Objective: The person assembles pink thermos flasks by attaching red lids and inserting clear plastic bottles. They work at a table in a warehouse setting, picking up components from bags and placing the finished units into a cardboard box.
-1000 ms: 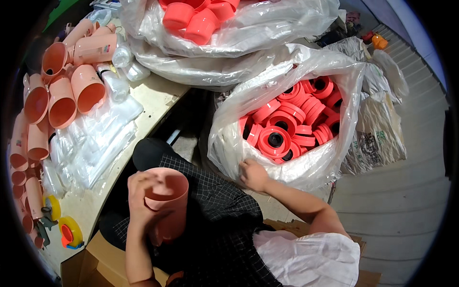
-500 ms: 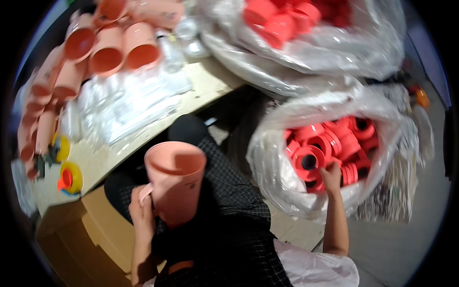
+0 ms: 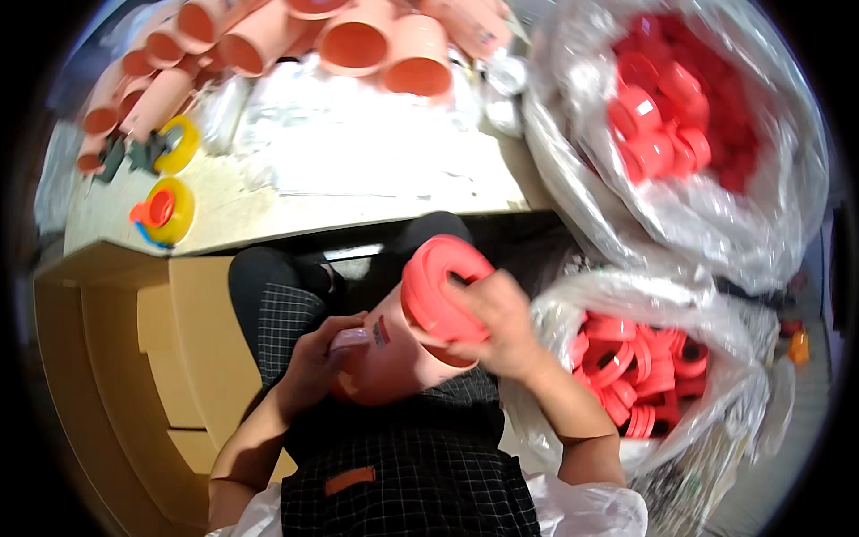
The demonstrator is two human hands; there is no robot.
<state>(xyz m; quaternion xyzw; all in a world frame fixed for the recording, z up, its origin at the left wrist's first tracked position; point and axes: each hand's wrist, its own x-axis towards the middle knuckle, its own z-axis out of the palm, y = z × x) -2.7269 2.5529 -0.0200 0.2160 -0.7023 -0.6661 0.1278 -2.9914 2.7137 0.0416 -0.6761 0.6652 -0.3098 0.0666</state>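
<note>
My left hand (image 3: 313, 362) is closed round the handle of a pink mug (image 3: 385, 358), which lies tilted over my lap with its mouth turned to the right. In my right hand (image 3: 506, 327), somewhat blurred, is a red lid (image 3: 440, 279) with a dark spot at its middle. The lid is held slantwise at the mug's mouth, and part of the opening shows below it. Whether the lid's edge touches the rim I cannot tell.
On the table (image 3: 233, 210) are several pink mugs (image 3: 356, 40), clear plastic bags (image 3: 349, 134) and a yellow tape roll (image 3: 176, 210). Bags of red lids (image 3: 626, 376) stand at right, one behind the other. An opened cardboard box (image 3: 201, 349) is at left.
My right hand has come out of the nearer bag with a red lid and brought it to the mug. The mug has tipped over to the right. The view has swung left.
</note>
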